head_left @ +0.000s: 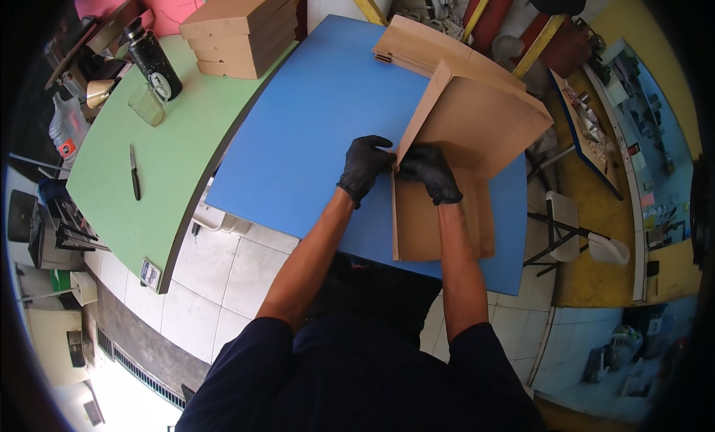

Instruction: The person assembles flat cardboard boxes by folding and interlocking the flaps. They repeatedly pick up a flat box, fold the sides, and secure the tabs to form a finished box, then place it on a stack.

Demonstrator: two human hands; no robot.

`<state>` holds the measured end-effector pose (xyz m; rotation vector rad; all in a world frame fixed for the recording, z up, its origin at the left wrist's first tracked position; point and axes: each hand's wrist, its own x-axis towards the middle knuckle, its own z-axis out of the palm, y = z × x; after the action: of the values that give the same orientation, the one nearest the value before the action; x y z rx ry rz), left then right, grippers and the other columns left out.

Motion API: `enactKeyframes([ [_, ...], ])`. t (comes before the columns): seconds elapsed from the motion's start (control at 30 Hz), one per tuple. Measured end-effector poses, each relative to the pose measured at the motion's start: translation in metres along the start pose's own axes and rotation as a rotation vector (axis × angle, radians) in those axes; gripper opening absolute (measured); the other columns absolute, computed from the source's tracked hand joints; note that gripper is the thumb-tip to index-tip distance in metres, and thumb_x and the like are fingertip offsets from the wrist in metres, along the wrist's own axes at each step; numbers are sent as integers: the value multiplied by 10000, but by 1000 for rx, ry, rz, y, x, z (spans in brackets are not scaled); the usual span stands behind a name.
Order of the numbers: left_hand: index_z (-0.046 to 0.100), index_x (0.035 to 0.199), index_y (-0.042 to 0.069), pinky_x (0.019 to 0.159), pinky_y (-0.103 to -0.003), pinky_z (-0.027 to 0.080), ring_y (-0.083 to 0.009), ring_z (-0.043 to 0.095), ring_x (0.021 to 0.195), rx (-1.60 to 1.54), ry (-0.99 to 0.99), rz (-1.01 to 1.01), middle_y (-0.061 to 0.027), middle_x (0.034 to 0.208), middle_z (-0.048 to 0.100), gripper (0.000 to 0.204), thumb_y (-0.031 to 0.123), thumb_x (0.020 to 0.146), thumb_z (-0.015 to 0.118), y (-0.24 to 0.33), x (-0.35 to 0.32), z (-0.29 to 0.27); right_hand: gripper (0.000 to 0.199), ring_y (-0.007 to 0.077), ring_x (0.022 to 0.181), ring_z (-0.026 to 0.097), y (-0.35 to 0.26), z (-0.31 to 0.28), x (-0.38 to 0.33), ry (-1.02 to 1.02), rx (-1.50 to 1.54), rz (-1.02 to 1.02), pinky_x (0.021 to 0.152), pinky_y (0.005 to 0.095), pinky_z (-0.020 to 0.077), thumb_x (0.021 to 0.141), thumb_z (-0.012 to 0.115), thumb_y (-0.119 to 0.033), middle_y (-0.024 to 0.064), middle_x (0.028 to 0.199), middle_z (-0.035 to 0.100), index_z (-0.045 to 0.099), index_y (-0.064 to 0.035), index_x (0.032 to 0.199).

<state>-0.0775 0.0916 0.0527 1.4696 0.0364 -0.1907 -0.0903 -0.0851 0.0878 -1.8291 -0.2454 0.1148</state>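
Head view: both hands wore black gloves and worked a brown cardboard box blank (pixel 447 186) lying on the blue table (pixel 320 126). The left hand (pixel 365 167) pinched the left edge of the blank at its fold, fingers curled shut over it. The right hand (pixel 430 173) sat just beside it, pressed flat-ish on the fold line, fingers bent down onto the board (whether it actually clamped anything I could not tell). The two hands were close together, nearly touching. The blank's upper flap stood raised and tilted; its lower panel lay flat and reached near the table's near edge.

Risk, as a judgement: the raised flap could spring back or crease off the score if the pinch slipped, since glove on smooth board gives little grip. The lower panel sat close to the near edge, so a pull toward the body could slide it off.

Room: open blue surface to the left of the hands, plenty for swinging the flap. To the far side lay flat cardboard blanks (pixel 417 48), near the raised flap. On the green table (pixel 164 171), well apart, were stacked folded boxes (pixel 238 30), a dark bottle (pixel 153 59), a clear glass (pixel 147 104) and a knife (pixel 135 175).
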Motion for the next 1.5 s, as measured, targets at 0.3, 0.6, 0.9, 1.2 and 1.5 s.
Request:
enactKeyframes([
  [0.3,674,1300,5,782,-363,585,-203,740,763,630,210,278,-116,867,781,498,105,815,729,14,-19,13,125,165,696,679,33,11,13,85,-146,141,647,359,530,862,670,-109,63,782,695,710,5,827],
  [0.6,448,1484,-6,926,-448,561,-424,691,1087,637,-1,392,-258,1194,700,802,271,821,805,44,-39,0,332,339,727,706,-9,-32,-46,232,-681,102,694,444,536,892,706,-325,195,789,717,724,-1,821],
  [0.9,601,1324,16,925,-395,559,-309,706,1054,625,-286,385,-182,1208,720,473,32,860,692,69,-7,-28,339,326,959,731,23,-153,-48,522,-655,-111,811,400,557,911,741,-221,156,1021,754,690,6,1158],
  [1.2,581,1408,187,994,-443,538,-369,607,1230,1283,-144,970,-198,1410,575,656,-93,815,562,34,-9,-49,408,224,1196,652,48,-130,-111,270,-234,-179,978,367,550,1015,603,-123,143,1271,698,575,-8,1406],
  [1.5,398,1577,142,1230,-581,260,-444,345,1482,1063,-458,360,-229,1578,405,877,211,811,819,20,-135,-71,720,315,1389,517,-23,-80,-216,201,-359,-120,1070,431,550,836,801,-54,134,1623,355,500,-109,1488],
])
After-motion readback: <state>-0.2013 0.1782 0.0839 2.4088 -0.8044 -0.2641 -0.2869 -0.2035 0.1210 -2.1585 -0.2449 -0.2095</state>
